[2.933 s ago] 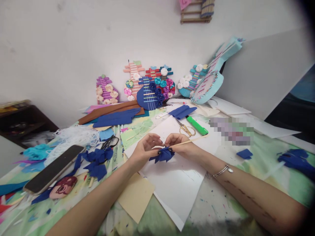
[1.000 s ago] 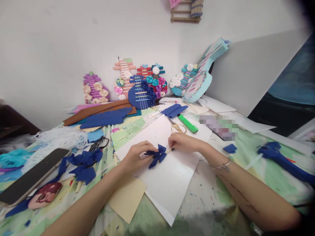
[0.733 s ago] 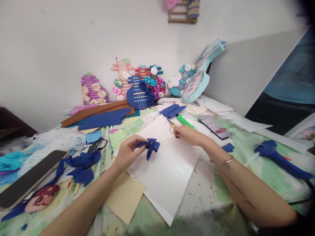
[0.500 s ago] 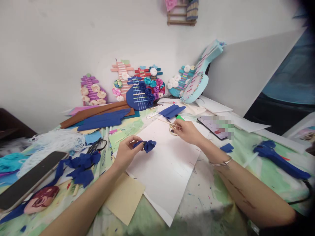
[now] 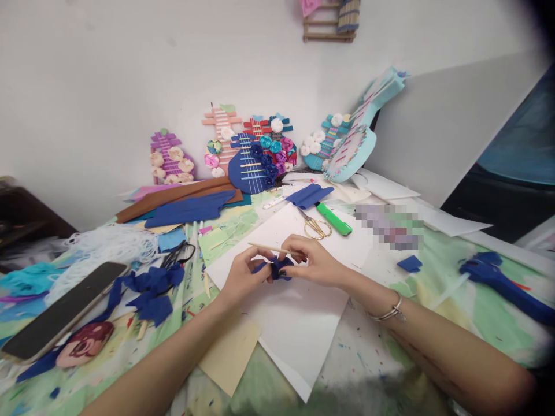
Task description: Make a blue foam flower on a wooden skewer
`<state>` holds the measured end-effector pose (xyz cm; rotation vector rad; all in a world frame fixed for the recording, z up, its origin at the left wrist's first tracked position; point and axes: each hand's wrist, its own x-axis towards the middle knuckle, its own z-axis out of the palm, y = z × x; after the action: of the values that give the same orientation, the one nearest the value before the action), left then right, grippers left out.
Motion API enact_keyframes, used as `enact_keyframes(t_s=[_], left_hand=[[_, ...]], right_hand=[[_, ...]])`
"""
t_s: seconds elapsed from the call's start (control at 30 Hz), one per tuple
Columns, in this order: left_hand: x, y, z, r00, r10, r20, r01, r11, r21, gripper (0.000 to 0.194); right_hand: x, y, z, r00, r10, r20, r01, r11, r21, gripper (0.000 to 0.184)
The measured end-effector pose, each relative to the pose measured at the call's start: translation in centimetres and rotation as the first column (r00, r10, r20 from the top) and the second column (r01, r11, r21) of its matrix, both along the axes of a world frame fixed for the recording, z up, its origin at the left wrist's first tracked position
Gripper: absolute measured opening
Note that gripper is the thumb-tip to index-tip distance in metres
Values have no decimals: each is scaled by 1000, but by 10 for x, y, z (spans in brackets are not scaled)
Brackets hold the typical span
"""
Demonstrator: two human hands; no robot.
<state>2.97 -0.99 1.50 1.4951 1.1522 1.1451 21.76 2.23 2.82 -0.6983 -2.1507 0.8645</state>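
Between my hands, over a white sheet of paper [image 5: 303, 323], is a small dark blue crepe paper flower [image 5: 281, 269]. My left hand [image 5: 247, 274] pinches it from the left side. My right hand [image 5: 314, 263] has a thin wooden stick [image 5: 269, 248] in its grip, lying roughly level above the flower, while its thumb and fingertips touch the petals. Beyond the right hand, gold-handled scissors [image 5: 317, 227] and a green box cutter [image 5: 333, 219] rest on the paper.
A blue glue gun [image 5: 507, 286] lies at the right. On the left are a dark phone [image 5: 65, 312], blue crepe scraps [image 5: 154, 294] and white string [image 5: 108, 248]. Decorated paper guitars [image 5: 247, 167] lean on the back wall. A blue crepe piece [image 5: 310, 196] lies behind the scissors.
My right hand has come away from the scissors, bringing the stick left to the flower. The left hand and flower have shifted slightly right, and the scissors and box cutter now show fully.
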Motion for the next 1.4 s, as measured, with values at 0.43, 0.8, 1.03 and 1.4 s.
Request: enact_keyframes(t_s=[0.43, 0.8, 1.03, 1.4], left_hand=[[1, 1, -2, 998, -51, -40, 50, 999, -8, 18], [4, -2, 4, 996, -61, -67, 61, 998, 6, 20], [4, -2, 2, 994, -96, -59, 97, 995, 18, 23], [0, -2, 0, 995, -96, -5, 96, 995, -41, 13]], right_hand=[[-1, 2, -8, 999, -20, -26, 18, 994, -111, 9], [-2, -3, -2, 1000, 8, -10, -9, 995, -99, 17], [-3, -3, -4, 1000, -3, 21, 4, 998, -59, 18], [0, 3, -8, 993, -7, -117, -25, 964, -266, 18]])
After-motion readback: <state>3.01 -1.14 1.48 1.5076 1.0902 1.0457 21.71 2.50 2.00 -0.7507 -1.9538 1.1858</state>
